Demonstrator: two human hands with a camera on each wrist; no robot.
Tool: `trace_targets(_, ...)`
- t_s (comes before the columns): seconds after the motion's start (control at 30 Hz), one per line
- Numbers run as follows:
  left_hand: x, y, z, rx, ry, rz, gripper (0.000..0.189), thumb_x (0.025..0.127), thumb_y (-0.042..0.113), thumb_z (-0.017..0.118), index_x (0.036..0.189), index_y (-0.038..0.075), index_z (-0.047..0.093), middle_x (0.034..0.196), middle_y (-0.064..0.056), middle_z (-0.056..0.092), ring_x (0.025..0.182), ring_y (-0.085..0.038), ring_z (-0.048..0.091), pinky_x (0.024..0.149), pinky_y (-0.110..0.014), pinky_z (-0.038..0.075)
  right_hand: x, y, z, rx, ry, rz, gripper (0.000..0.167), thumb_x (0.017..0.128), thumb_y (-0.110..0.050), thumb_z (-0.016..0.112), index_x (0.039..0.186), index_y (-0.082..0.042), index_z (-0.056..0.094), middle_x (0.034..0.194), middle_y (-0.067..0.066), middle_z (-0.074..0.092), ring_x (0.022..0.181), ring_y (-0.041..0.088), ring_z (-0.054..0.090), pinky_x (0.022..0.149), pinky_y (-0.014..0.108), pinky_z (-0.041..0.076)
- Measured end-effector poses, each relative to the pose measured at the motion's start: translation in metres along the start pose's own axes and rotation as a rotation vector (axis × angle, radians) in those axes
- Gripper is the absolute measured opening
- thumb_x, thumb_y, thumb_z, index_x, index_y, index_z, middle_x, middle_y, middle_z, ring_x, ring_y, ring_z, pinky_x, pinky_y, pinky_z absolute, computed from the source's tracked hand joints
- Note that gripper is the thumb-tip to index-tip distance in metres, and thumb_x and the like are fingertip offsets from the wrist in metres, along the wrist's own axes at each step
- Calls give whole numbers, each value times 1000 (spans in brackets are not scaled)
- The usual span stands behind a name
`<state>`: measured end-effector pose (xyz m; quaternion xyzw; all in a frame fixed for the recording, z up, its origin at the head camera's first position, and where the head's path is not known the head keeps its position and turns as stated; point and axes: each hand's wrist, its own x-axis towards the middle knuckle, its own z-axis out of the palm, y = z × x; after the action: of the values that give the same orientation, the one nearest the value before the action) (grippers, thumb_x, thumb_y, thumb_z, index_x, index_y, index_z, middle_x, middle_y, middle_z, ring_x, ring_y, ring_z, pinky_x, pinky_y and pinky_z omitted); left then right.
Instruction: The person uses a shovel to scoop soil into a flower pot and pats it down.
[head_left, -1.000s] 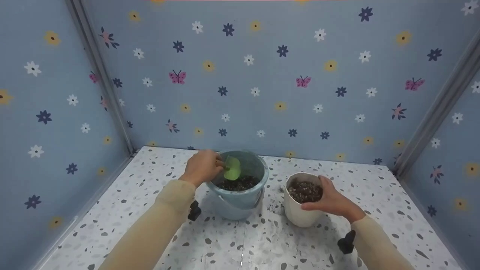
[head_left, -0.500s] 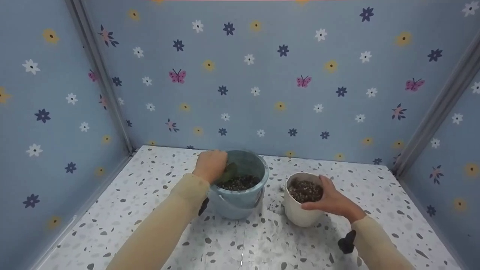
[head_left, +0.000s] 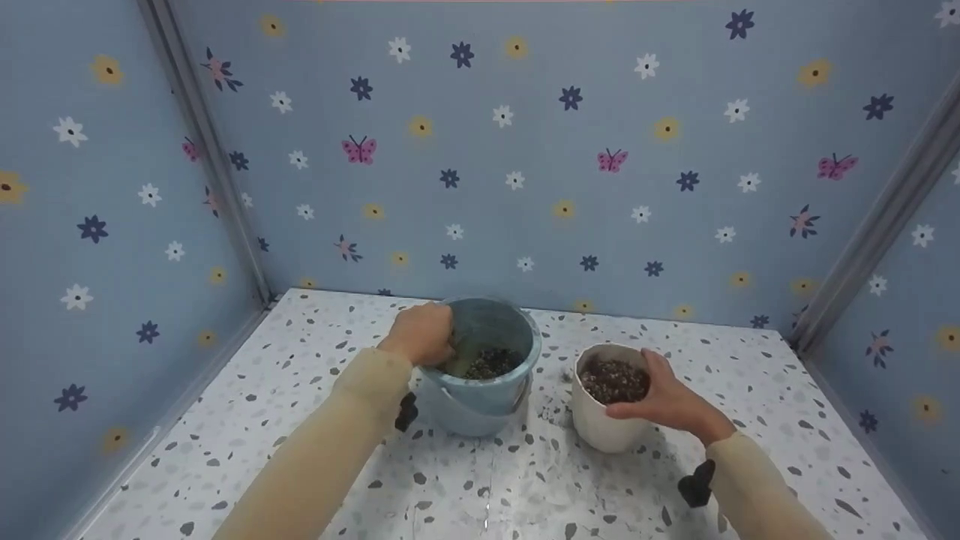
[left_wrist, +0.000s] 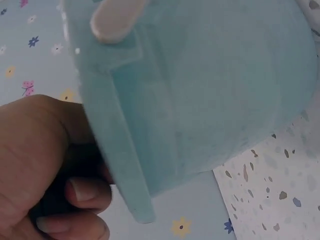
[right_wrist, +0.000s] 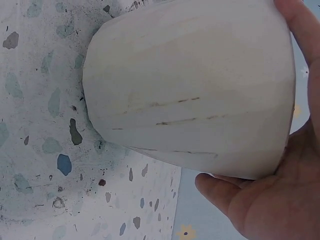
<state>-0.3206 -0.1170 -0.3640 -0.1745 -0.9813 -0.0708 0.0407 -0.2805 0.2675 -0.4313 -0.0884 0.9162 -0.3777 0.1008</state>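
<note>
My left hand [head_left: 421, 334] grips a small garden trowel over the left rim of the blue bucket [head_left: 480, 409]. Its green blade [head_left: 459, 363] is down at the dark soil [head_left: 495, 363] inside, and the hand hides most of the rest. In the left wrist view, curled fingers [left_wrist: 87, 195] wrap a dark handle [left_wrist: 62, 175] beside the bucket wall. My right hand [head_left: 671, 397] holds the white flower pot [head_left: 606, 431] by its upper right side, thumb at the near rim and fingers at the far side. Brown soil [head_left: 615, 380] fills much of the pot, which stands upright.
Bucket and pot stand a little apart on a speckled white tabletop [head_left: 420, 491]. Soil crumbs [head_left: 553, 409] lie scattered between them. A flowered blue wall [head_left: 480, 150] rises behind, with side panels at left and right. The bucket's handle [head_left: 523, 394] hangs down its side.
My left hand has gone slightly right and lower at the bucket, and the trowel's blade has dropped from above the soil down into it. The right hand and pot have stayed in place.
</note>
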Motion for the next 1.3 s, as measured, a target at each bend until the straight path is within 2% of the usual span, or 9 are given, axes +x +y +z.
trace_targets(0.1, -2, -1, -2, -59, -24, -16, 20, 81, 8, 73, 68, 9, 58, 62, -1, 52, 58, -19, 47, 58, -39, 46, 0, 0, 1, 3, 5, -2, 130, 75, -51, 83, 155, 4, -4, 159, 30, -2, 142, 52, 13, 107, 68, 22)
trace_targets(0.23, -5, -5, -2, -165, -37, -35, 10, 78, 10, 75, 76, 8, 66, 68, -1, 59, 61, -19, 51, 62, -38, 49, 0, 1, 3, 15, 6, -10, 128, 75, -49, 83, 155, 4, -3, 159, 29, 0, 142, 51, 14, 107, 67, 22)
trace_targets(0.33, -7, -7, -4, -242, -55, -50, 11, 76, 11, 77, 83, 7, 70, 75, -3, 66, 63, -19, 54, 65, -40, 51, 0, 2, 2, 17, 8, -18, 128, 75, -48, 84, 155, 4, -2, 158, 29, 1, 142, 51, 15, 107, 67, 23)
trace_targets(0.57, -9, -10, -10, -422, -131, -114, 8, 77, 9, 79, 82, 9, 73, 81, -2, 69, 64, -18, 58, 62, -34, 50, 1, 1, 1, 3, 12, -10, 129, 75, -50, 83, 155, 4, -3, 159, 29, 0, 142, 52, 14, 107, 68, 22)
trace_targets(0.63, -10, -11, -11, -443, -147, -127, 10, 78, 8, 78, 73, 10, 69, 73, -1, 67, 59, -16, 54, 58, -32, 47, 1, 1, 1, 5, 14, -8, 129, 75, -49, 83, 155, 4, -3, 159, 29, 0, 142, 52, 14, 106, 68, 22)
trace_targets(0.8, -12, -16, -10, -481, -183, -140, 33, 81, 13, 76, 55, 13, 56, 53, 2, 50, 49, -13, 37, 53, -32, 39, -2, 1, 2, 12, 14, 11, 129, 75, -49, 84, 155, 4, -3, 158, 30, -2, 142, 53, 13, 106, 69, 21)
trace_targets(1.0, -18, -23, -10, -580, -192, -156, 16, 81, 16, 79, 68, 7, 76, 63, 2, 67, 56, -12, 51, 62, -31, 48, -2, -1, 3, 23, -7, 28, 129, 76, -50, 83, 155, 3, -5, 158, 29, -4, 142, 53, 12, 106, 69, 22)
trace_targets(1.2, -17, -24, -14, -669, -220, -154, 12, 82, 18, 79, 75, 8, 79, 64, 3, 62, 58, -12, 41, 57, -29, 40, -1, -4, 0, 21, 3, 30, 128, 76, -49, 83, 155, 3, -4, 158, 29, -3, 142, 53, 12, 106, 69, 22)
trace_targets(1.3, -18, -25, -15, -694, -219, -168, 10, 82, 19, 79, 76, 10, 80, 67, 3, 65, 59, -12, 45, 57, -28, 41, 0, -5, -1, 21, -2, 34, 128, 76, -50, 83, 155, 2, -4, 159, 29, -4, 142, 53, 11, 106, 69, 21)
